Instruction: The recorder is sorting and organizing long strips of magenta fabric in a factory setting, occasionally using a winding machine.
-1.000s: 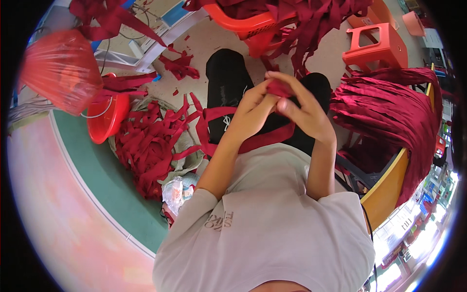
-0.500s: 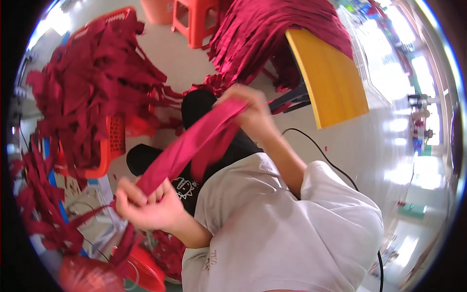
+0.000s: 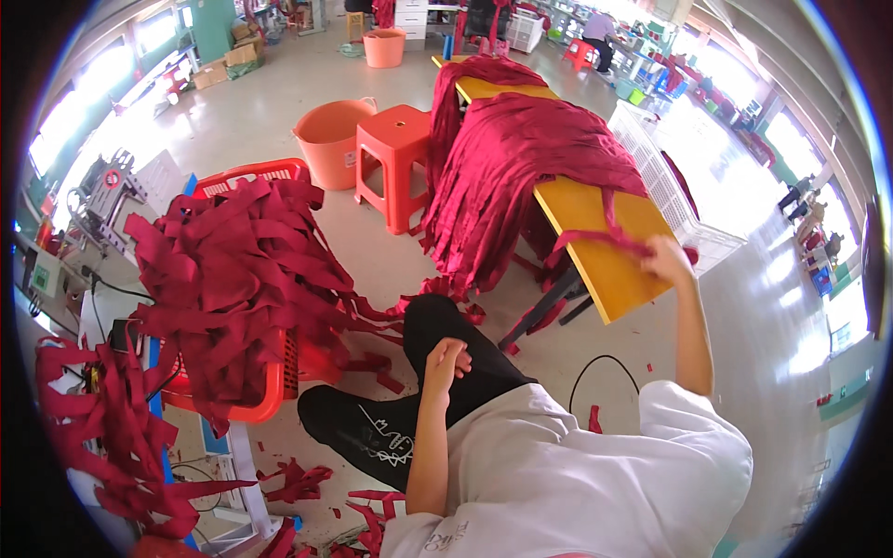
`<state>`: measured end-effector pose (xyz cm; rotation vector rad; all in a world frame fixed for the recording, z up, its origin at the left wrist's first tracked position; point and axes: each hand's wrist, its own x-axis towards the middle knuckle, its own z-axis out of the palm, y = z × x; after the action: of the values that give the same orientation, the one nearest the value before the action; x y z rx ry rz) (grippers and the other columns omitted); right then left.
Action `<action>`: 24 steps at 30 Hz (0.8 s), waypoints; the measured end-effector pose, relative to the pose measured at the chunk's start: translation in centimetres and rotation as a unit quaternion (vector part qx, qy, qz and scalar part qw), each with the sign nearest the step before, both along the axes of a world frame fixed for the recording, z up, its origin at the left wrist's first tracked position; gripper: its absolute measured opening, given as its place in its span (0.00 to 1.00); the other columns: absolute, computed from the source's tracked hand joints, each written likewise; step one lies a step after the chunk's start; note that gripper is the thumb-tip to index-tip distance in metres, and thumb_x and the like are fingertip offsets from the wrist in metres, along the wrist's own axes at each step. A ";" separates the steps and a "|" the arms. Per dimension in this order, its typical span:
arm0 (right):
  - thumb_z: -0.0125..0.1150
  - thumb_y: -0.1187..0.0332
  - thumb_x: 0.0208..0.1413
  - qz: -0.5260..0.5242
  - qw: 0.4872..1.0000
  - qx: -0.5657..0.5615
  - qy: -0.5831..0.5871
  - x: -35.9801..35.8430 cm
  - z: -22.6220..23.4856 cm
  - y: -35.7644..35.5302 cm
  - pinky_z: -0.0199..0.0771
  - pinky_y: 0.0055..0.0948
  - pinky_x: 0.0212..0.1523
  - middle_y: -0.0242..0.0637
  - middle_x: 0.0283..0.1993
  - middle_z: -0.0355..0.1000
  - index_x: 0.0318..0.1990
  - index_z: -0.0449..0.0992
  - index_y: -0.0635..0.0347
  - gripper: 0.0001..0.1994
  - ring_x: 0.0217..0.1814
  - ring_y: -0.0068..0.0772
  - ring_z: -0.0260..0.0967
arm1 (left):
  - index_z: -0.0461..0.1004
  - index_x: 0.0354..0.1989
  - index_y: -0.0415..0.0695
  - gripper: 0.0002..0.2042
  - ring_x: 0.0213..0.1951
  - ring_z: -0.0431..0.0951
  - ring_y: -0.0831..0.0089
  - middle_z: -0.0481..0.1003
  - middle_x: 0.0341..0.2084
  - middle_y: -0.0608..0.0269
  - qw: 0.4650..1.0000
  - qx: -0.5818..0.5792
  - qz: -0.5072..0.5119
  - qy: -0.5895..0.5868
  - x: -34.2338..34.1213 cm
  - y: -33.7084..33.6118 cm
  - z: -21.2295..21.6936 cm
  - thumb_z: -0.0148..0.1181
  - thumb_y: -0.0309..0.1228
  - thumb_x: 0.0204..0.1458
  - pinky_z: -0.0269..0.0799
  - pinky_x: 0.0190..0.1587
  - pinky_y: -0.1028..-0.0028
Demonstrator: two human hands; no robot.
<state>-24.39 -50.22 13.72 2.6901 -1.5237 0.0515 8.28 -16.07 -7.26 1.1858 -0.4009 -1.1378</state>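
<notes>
My right hand (image 3: 668,260) is over the near part of a yellow board (image 3: 609,265), closed on the end of a dark red fabric strip (image 3: 605,240). That strip lies loosely across the board toward a thick pile of similar strips (image 3: 549,135) draped over its farther part. My left hand (image 3: 446,363) hovers above my black-clad thigh, empty, its fingers loosely curled and apart. To the left, a red plastic basket (image 3: 270,409) is heaped with tangled dark red strips (image 3: 233,288).
A red stool (image 3: 395,139) and an orange bucket (image 3: 335,139) stand beyond the basket. More strips (image 3: 112,437) hang at the far left, near a machine table. Scraps (image 3: 298,482) and a black cable (image 3: 595,361) lie on the floor. White crates (image 3: 670,177) stand behind the board.
My left hand has let go of the strip and drawn back above my thigh. My right hand has moved right, carrying the strip over the board. The view has tilted up.
</notes>
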 end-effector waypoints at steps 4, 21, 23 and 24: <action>0.56 0.62 0.54 -0.071 0.992 -0.053 -0.092 -5.7 -6.7 2.4 0.70 0.52 0.54 0.54 0.45 0.72 0.52 0.73 0.58 0.19 0.54 0.57 0.69 | 0.74 0.35 0.45 0.11 0.21 0.75 0.73 0.72 0.20 0.64 0.990 0.096 0.061 0.080 0.5 0.5 -5.8 0.54 0.40 0.57 0.68 0.24 0.76; 0.52 0.75 0.55 -0.049 0.946 -0.252 -0.198 2.9 -8.9 6.9 0.53 0.46 0.68 0.51 0.64 0.59 0.56 0.68 0.63 0.19 0.70 0.52 0.53 | 0.70 0.33 0.53 0.08 0.27 0.66 0.77 0.67 0.24 0.73 0.965 0.102 0.187 0.150 2.8 2.4 -9.7 0.56 0.42 0.54 0.62 0.32 0.76; 0.53 0.78 0.52 -0.012 0.947 -0.194 -0.254 5.2 -8.6 7.7 0.53 0.46 0.68 0.50 0.65 0.58 0.55 0.69 0.63 0.20 0.71 0.51 0.52 | 0.70 0.33 0.52 0.10 0.28 0.68 0.78 0.68 0.24 0.73 0.960 0.117 0.213 0.140 2.6 2.1 -8.9 0.54 0.44 0.55 0.60 0.31 0.77; 0.53 0.78 0.51 0.005 0.942 -0.199 -0.270 7.0 -8.2 8.7 0.54 0.46 0.67 0.48 0.64 0.59 0.54 0.69 0.61 0.20 0.70 0.50 0.52 | 0.70 0.33 0.52 0.10 0.28 0.68 0.78 0.68 0.24 0.73 0.955 0.123 0.229 0.144 2.9 2.7 -9.3 0.54 0.44 0.55 0.60 0.31 0.77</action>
<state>-17.39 -41.53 5.51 2.4547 -1.3988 1.0519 11.14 -13.39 -16.52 1.2218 0.2403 -0.9465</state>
